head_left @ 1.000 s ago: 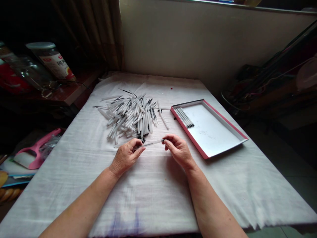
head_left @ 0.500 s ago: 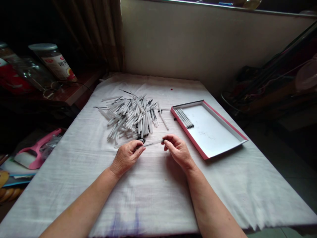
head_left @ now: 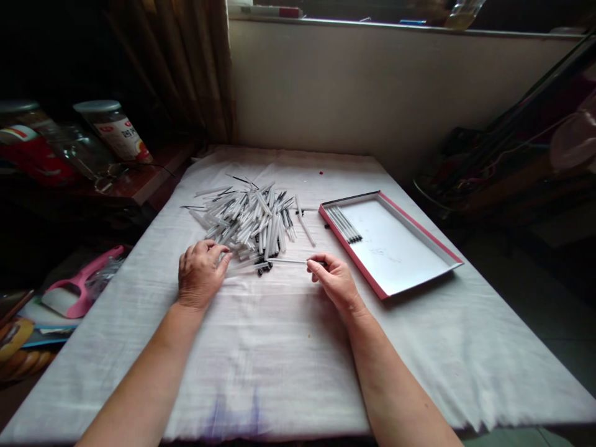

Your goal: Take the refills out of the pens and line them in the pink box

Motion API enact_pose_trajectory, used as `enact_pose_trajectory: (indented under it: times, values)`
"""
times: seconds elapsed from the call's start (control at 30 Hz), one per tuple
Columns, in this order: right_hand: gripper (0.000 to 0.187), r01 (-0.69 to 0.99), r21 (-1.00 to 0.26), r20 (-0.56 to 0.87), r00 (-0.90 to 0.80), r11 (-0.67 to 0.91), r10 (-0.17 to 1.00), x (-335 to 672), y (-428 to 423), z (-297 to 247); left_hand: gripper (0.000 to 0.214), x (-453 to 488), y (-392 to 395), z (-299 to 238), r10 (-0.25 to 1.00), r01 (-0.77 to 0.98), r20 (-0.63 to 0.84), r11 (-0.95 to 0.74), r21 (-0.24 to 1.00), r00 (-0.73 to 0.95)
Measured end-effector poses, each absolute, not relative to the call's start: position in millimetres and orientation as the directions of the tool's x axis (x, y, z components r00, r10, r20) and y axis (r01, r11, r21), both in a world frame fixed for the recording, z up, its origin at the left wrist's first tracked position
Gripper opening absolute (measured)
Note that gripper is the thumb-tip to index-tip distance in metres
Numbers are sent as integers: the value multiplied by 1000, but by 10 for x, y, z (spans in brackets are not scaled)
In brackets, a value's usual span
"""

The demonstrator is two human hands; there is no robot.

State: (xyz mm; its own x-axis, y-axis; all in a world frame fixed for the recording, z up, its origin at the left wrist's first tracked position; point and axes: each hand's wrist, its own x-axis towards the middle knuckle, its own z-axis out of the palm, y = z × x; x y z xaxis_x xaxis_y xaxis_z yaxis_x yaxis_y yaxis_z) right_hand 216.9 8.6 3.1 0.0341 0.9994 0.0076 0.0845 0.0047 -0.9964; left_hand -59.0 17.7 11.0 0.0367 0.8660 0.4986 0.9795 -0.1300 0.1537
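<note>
In the head view, my right hand (head_left: 333,276) pinches a slim pale pen (head_left: 288,261) between thumb and fingers. The pen points left over the cloth, and a dark part shows at my fingers. My left hand (head_left: 200,273) rests at the front left edge of a pile of clear pen barrels and dark refills (head_left: 251,217). Its fingers curl with thumb and index close together; whatever lies between them is hidden. Clear barrels with black ends (head_left: 244,268) lie just right of my left hand.
A shallow red-edged box lid (head_left: 405,248) on the right holds several pens (head_left: 344,225) in a row at its left side. One loose barrel (head_left: 305,220) lies between pile and lid. Jars (head_left: 116,130) and a pink-handled tool (head_left: 84,282) stand beyond the table's left edge.
My left hand has let go of the pen and moved left to the pile's edge. My right hand keeps the pen in about the same place. The view has tilted up slightly.
</note>
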Motion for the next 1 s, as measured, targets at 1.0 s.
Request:
enact_pose_trajectory:
  times: [1.0]
  values:
    - [25,-24,-999,25,-3,25,1000,2126,20,116,24,-295,3,14,810,727,513,-531,436,284]
